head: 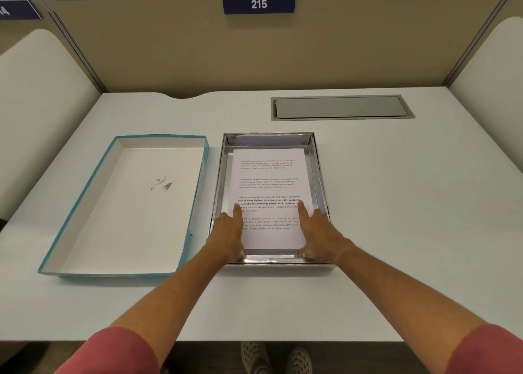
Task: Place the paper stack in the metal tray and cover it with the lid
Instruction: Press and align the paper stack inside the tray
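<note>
The paper stack [268, 195] is lying flat inside the metal tray [319, 175], at the centre of the tabletop [396, 203]. Both hands are released, nothing being grasped: the left hand [229, 232] at the stack's 8 o'clock corner and the right hand [317, 229] at its 4 o'clock corner are spread, index fingers laid on the top sheet, probably to square it against the near wall. The teal-edged lid [85, 226] is left at the tray's 9 o'clock, hollow side up, presumably ready to be turned over. The thumbs and the stack's thickness cannot be made out, and the small print is partly covered.
</note>
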